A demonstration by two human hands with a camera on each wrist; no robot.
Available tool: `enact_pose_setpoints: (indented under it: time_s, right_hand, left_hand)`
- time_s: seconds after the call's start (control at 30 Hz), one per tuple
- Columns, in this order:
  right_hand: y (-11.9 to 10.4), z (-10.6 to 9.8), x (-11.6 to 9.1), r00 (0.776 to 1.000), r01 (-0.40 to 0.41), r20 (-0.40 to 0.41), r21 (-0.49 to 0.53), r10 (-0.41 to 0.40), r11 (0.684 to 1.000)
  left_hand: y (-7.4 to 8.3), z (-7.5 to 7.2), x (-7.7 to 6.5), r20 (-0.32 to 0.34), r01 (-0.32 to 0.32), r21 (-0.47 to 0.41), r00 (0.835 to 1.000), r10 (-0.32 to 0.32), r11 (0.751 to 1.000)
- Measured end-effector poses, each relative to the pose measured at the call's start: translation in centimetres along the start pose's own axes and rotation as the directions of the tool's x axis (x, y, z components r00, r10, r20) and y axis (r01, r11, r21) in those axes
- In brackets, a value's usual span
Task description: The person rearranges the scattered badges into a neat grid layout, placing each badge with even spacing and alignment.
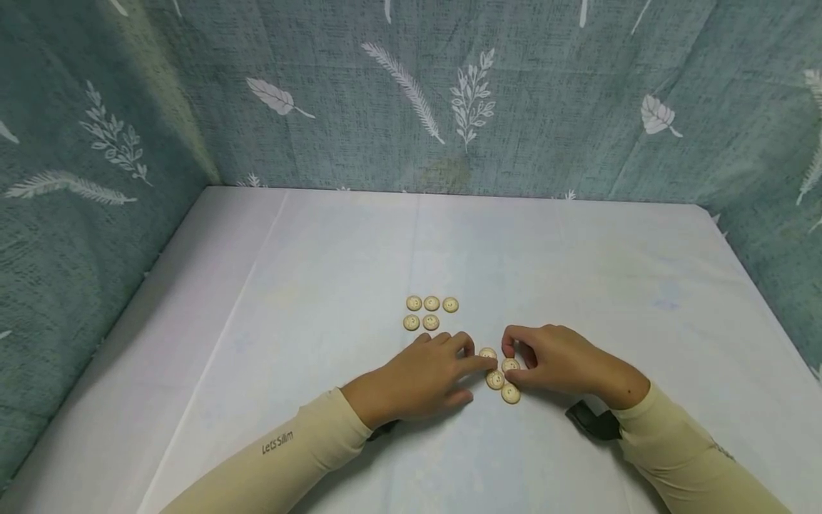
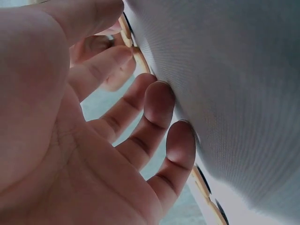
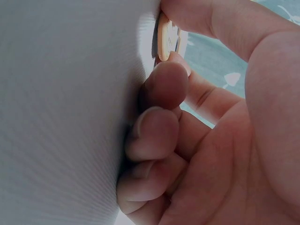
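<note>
Five buttons (image 1: 432,303) are laid in two rows near the middle of a surface (image 1: 308,285), three behind and two in front, the front pair set before the left and middle ones of the back row. Nearer the person and to the right, four more buttons (image 1: 511,393) are clustered between the left hand (image 1: 417,382) and the right hand (image 1: 568,360). A left fingertip (image 1: 486,364) is set at the cluster's two left-hand buttons; its rear right one is held between the right fingers (image 1: 511,335) and thumb, with the foremost placed just before it. The surface is bordered by hung fabric (image 1: 347,107) behind and on both sides.
</note>
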State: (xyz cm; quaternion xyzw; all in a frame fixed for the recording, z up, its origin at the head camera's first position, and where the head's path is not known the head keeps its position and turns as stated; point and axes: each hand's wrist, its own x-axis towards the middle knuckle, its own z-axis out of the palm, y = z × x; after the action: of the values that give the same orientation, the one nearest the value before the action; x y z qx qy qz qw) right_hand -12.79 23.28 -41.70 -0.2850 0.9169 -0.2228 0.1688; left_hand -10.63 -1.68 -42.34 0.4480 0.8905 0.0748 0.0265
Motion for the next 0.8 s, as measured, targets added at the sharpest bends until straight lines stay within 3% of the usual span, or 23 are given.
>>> enact_pose_setpoints:
  time_s: [0.3,0.6,0.8]
  right_hand:
    - [-0.07,0.05,-0.04,1.0,-0.022,-0.007,-0.003,0.022,1.0]
    - [0.03,0.32,0.06,1.0,-0.02,-0.007,-0.009,0.02,1.0]
    - [0.06,0.38,0.11,1.0,-0.022,-0.008,-0.011,0.022,1.0]
  left_hand:
    - [-0.09,0.15,-0.03,-0.009,-0.004,-0.004,1.0,0.004,1.0]
    - [-0.18,0.23,0.11,-0.057,0.024,0.007,0.998,-0.023,1.0]
    - [-0.11,0.12,0.18,-0.039,0.043,0.016,0.998,-0.042,0.999]
